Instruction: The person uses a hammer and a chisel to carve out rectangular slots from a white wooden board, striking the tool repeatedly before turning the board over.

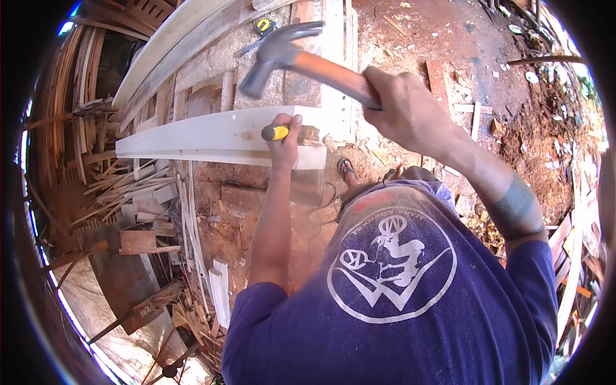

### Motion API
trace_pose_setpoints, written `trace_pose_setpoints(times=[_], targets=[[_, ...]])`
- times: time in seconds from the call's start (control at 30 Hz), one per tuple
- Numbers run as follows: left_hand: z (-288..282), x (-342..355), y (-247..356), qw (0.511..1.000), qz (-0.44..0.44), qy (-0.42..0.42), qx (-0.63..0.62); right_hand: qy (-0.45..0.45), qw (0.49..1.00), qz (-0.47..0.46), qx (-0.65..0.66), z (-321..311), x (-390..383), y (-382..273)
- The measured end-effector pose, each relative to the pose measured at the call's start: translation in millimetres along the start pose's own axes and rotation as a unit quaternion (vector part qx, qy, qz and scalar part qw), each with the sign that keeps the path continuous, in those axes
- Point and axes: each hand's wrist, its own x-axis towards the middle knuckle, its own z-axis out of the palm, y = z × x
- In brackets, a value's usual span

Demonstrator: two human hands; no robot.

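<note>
My left hand [285,144] grips a chisel with a yellow and black handle [274,133] on a long, pale wooden board [192,135], beside a small cut near its right end. The chisel's blade is hard to make out. Raised up and to the right of the chisel, my right hand [401,109] holds a claw hammer [327,80] by its orange-brown handle, its dark head slightly blurred above the board.
A yellow and black tape measure [263,27] lies on planks behind, near curved boards [154,61]. Stacked timber [58,83] and loose offcuts [141,192] fill the left. Wood scraps litter the ground [385,25] at right. My sandalled foot [346,168] shows beyond the board's end.
</note>
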Motion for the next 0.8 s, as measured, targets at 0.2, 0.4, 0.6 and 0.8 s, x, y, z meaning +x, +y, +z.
trace_pose_setpoints(times=[0.2, 0.4, 0.6, 0.8], targets=[[3.3, -2.4, -11.1, 0.996, 0.075, 0.049, -0.021, 0.091, 0.966, -0.242, -0.011, 28.6, -3.2, -37.6], [-9.3, -4.6, -15.1, 0.999, -0.002, 0.022, -0.034, -0.052, 0.976, -0.111, -0.179, 31.4, 21.3, -21.3], [15.1, 8.9, 47.4, 0.938, 0.268, 0.122, 0.185, 0.117, 0.964, -0.237, 0.036, 5.6, 5.5, -61.5], [-6.0, -9.1, -8.4, 0.995, -0.094, 0.013, -0.042, -0.057, 0.965, -0.13, -0.221, 44.7, 16.1, -13.0]])
